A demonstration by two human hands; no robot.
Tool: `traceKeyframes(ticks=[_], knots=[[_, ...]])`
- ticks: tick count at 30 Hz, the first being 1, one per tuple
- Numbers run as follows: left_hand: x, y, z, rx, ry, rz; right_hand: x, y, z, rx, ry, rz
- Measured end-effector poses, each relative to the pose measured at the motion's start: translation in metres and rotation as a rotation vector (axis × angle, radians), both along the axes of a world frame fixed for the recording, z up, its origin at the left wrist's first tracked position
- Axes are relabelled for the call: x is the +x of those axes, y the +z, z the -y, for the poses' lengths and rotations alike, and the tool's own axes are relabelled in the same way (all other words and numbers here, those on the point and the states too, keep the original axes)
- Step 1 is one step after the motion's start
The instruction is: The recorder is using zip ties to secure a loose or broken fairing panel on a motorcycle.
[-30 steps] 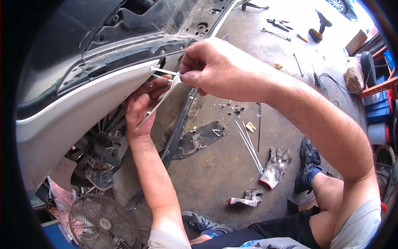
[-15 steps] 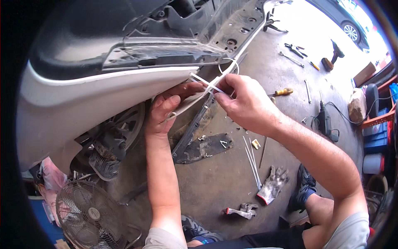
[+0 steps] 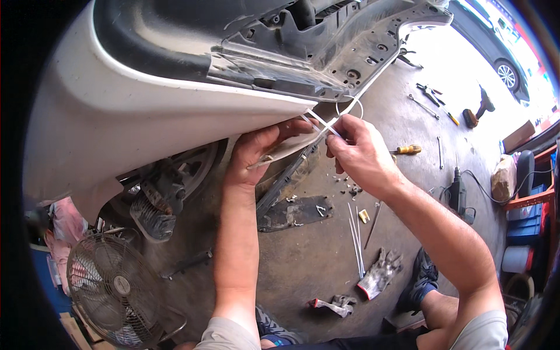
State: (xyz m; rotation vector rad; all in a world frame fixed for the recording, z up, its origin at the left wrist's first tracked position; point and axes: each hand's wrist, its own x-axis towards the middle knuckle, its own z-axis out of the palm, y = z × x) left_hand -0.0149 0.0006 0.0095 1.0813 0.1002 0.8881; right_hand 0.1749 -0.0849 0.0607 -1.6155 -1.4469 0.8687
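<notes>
Cable tie (image 3: 321, 121) was pinched in the right hand (image 3: 363, 150), three o'clock from the left hand (image 3: 253, 153), whose grip couldn't be told.

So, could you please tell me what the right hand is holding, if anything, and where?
The right hand pinches a white cable tie on its stretch farther from the white fender; its tip is hidden.

– Lower left?
– A round fan (image 3: 122, 284) with a wire cage.
– Lower centre?
– Two soiled gloves (image 3: 382, 272), lying apart.
– Right side?
– A yellow-handled screwdriver (image 3: 409, 150), a corded drill (image 3: 458, 191); higher up, a dark car (image 3: 485, 44).
</notes>
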Motion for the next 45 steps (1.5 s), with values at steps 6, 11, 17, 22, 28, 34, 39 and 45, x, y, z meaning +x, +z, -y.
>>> traceKeyframes(ticks=[6, 11, 17, 22, 28, 34, 39, 45], knots=[[0.000, -0.018, -0.004, -0.031, 0.085, 0.094, 0.005, 0.013, 0.004, -0.121, 0.038, -0.050], [-0.004, -0.023, 0.002, -0.138, 0.125, 0.269, 0.010, 0.018, 0.007, -0.027, 0.098, 0.071], [0.004, -0.033, 0.031, -0.270, 0.483, 0.553, 0.007, 0.028, 0.012, -0.025, 0.092, 0.042], [0.016, -0.057, 0.058, -0.460, 0.906, 0.257, 0.002, 0.031, 0.014, -0.085, 0.072, 0.000], [0.071, -0.011, 0.080, -0.511, 0.440, 0.029, 0.003, 0.020, 0.015, 0.055, 0.073, 0.078], [0.081, 0.000, 0.068, -0.488, 0.376, 0.138, 0.002, 0.021, 0.020, 0.012, 0.070, 0.093], [0.077, 0.003, 0.070, -0.513, 0.419, 0.012, -0.001, 0.030, 0.028, 0.023, 0.047, 0.048], [0.071, 0.003, 0.067, -0.425, 0.388, -0.031, 0.006, 0.037, 0.024, -0.051, 0.115, -0.168]])
